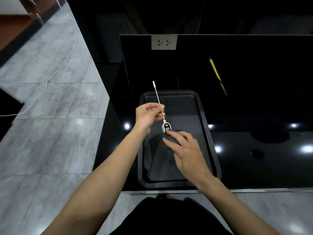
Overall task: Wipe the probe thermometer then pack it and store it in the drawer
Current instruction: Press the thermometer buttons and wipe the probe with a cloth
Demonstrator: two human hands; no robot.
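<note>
One white probe thermometer [160, 107] with a thin metal stem and a white tip cap is up over one dark rectangular metal tray [201, 116] on the glossy black counter [254, 158]. The left hand [149, 114] pinches the stem mid-length, fingers curled round it. The right hand [186, 150] presses a dark cloth [169, 139] against the thermometer's head, fingers loosely spread. One white double wall socket [164, 42] sits far back. The small display shows no writing that can be read.
</note>
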